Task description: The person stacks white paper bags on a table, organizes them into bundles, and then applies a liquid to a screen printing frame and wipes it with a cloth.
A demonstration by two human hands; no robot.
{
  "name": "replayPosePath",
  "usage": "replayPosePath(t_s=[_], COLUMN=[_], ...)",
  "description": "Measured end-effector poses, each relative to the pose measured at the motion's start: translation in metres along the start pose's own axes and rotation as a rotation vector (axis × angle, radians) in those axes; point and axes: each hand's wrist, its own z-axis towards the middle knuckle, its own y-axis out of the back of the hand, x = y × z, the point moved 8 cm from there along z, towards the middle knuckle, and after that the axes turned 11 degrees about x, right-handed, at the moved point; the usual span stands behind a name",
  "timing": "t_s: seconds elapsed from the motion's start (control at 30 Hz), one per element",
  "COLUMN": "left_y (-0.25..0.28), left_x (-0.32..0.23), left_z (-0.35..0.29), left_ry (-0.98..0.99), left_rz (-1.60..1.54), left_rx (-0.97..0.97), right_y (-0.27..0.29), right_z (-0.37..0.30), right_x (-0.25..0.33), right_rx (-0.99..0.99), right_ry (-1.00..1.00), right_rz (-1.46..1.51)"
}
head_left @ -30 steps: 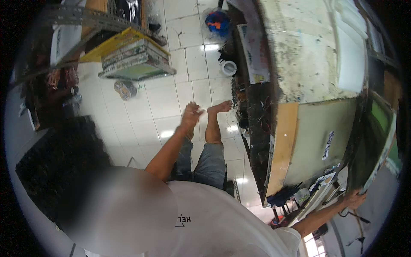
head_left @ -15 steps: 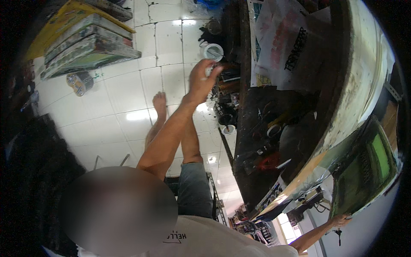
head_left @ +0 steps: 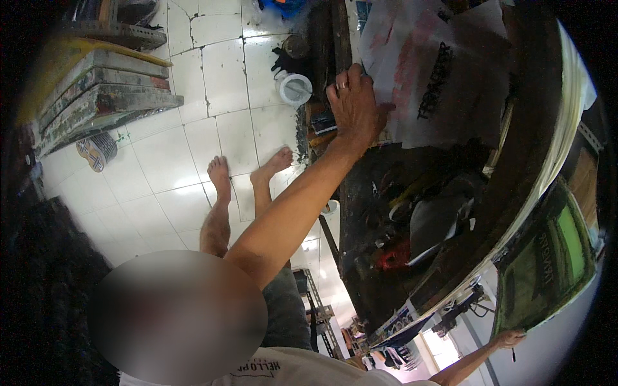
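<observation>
Over the edge of the dark workbench, my left hand lies back up by the translucent paper sheets. Its fingers are bent and spread, with a ring on one of them. What lies under the fingertips is hidden, but nothing shows as held. Far to the right, my right hand grips the lower edge of a screen-printing frame. Dark green mesh fills that frame, with a bright green strip and faint lettering. A white tub stands on the floor left of my left hand.
Worn printing frames are stacked on the tiled floor at the far left, with a striped tin below them. My bare feet are on the tiles. Assorted dark tools and a red object lie on the bench.
My left hand has moved right, from beside the white tub to the bench edge and papers. The view has shifted. My right hand still holds the printing frame.
</observation>
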Motion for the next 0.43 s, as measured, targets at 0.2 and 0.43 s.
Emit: replayPosePath(t_s=[0.2, 0.43], left_y=[-0.014, -0.003], left_x=[-0.005, -0.001], left_z=[-0.007, -0.016], left_ry=[-0.011, 0.057], left_rz=[0.093, -0.119], left_rx=[0.098, 0.080], right_y=[0.003, -0.025], right_z=[-0.004, -0.015], right_x=[0.001, -0.024], right_rx=[0.045, -0.033], right_ry=[-0.085, 0.246], right_rz=[0.108, 0.044])
